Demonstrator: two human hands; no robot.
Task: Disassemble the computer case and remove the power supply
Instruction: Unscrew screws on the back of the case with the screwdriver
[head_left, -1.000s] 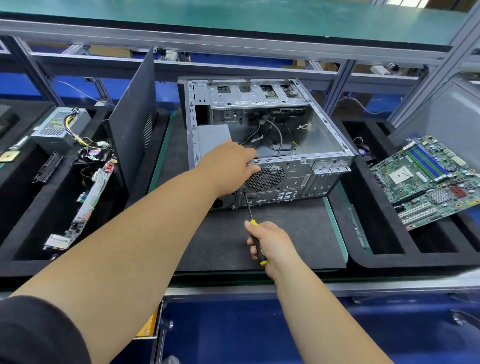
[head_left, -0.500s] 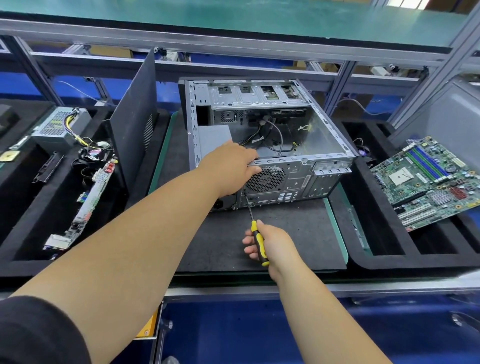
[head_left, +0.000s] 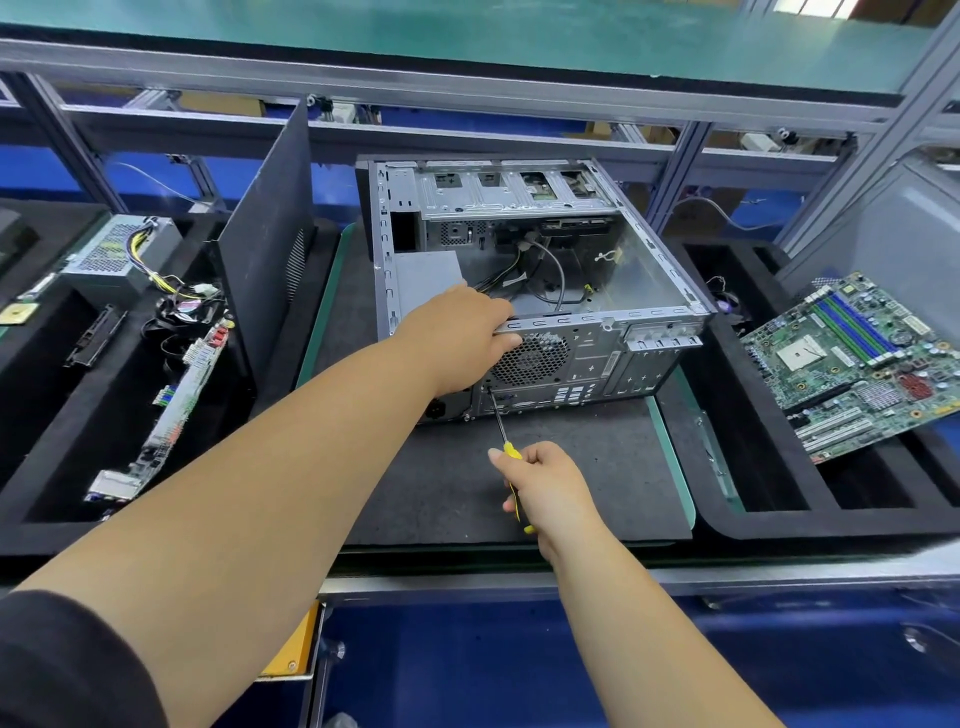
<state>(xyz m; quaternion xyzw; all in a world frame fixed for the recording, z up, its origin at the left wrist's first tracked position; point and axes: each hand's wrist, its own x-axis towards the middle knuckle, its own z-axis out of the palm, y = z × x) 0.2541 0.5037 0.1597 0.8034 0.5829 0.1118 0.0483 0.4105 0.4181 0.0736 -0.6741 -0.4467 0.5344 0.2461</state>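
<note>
The table (head_left: 519, 493) in front of me carries a dark mat with the computer case (head_left: 524, 291) lying open side up in the middle. Inside it I see a grey power supply (head_left: 426, 273) at the near left corner, loose cables (head_left: 550, 275) and empty drive bays at the far end. A black tray (head_left: 47, 525) on my left holds a second power supply (head_left: 122, 249) with yellow wires and a long circuit board (head_left: 176, 405). A black tray (head_left: 769, 525) on my right holds a green motherboard (head_left: 857, 364). My left hand (head_left: 462, 338) grips the case's rear top edge, beside the fan grille (head_left: 530, 358). My right hand (head_left: 545, 488) is wrapped around a yellow-handled screwdriver (head_left: 511, 451), its tip at the case's rear panel.
</note>
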